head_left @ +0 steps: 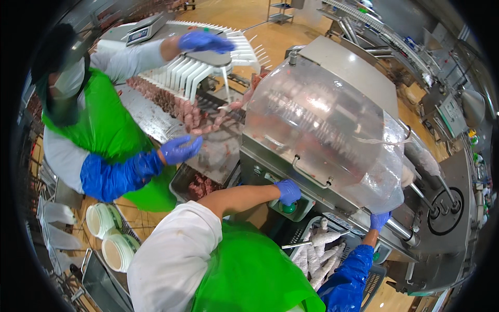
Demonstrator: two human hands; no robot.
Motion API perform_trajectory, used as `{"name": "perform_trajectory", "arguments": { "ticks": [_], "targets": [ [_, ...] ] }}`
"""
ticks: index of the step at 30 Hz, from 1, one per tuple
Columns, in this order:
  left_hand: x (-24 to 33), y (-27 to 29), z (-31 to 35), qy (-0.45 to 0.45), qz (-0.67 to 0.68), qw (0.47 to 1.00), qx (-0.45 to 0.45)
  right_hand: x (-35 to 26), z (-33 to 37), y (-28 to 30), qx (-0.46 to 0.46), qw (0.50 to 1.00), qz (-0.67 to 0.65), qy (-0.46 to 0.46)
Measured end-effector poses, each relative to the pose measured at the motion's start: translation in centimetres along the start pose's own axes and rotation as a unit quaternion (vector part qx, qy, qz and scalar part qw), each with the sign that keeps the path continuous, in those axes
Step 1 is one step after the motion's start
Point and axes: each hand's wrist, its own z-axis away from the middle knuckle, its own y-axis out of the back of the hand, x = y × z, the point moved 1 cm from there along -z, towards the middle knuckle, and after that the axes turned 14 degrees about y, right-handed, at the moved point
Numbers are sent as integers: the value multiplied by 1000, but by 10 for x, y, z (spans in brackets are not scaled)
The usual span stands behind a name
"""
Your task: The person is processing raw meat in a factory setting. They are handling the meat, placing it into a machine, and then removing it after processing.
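My left hand [287, 192], in a blue-violet glove, rests curled at the edge of a control box [307, 204] on the machine's front, right above its green button [287, 207]. Whether it grips anything is hidden. Over to the right, my right hand [380, 221] reaches up to the lower corner of the machine's clear cover [317, 114], beside a steel tube [403, 231]; its fingertips are hard to make out. Pinkish shapes show blurred behind the cover. Pale netted casing sticks [322, 252] lie in a grey crate [371, 281] between my arms.
A co-worker in a green apron [112, 114] stands at the left, gloved hands apart near a chain of sausages [195, 114] and a rack of white hooks [195, 73]. A steel tray of meat scraps [200, 184], white buckets [101, 219] and a scale [145, 28] are nearby.
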Motion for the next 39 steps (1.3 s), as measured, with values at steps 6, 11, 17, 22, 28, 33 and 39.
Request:
{"name": "perform_trajectory", "arguments": {
  "ticks": [6,11,17,22,28,33,39],
  "targets": [
    [-5,-3,5,-8,29,999,20,-1,-5,1,-39,998,25,-30],
    [1,-7,-4,-30,22,999,27,31,20,-4,-9,996,69,-47],
    [-5,-18,-6,-58,54,996,51,33,27,-9,59,992,111,17],
    [-12,-21,-2,-37,47,997,56,11,11,-6,5,998,66,-14],
    [-8,-22,-2,-28,22,997,65,14,11,-11,129,989,-58,-32],
    [-4,-19,-4,-14,34,998,47,4,5,-4,98,994,29,27],
    [-5,-17,-8,-21,36,998,53,12,10,-5,97,995,16,-3]
  ]
}}
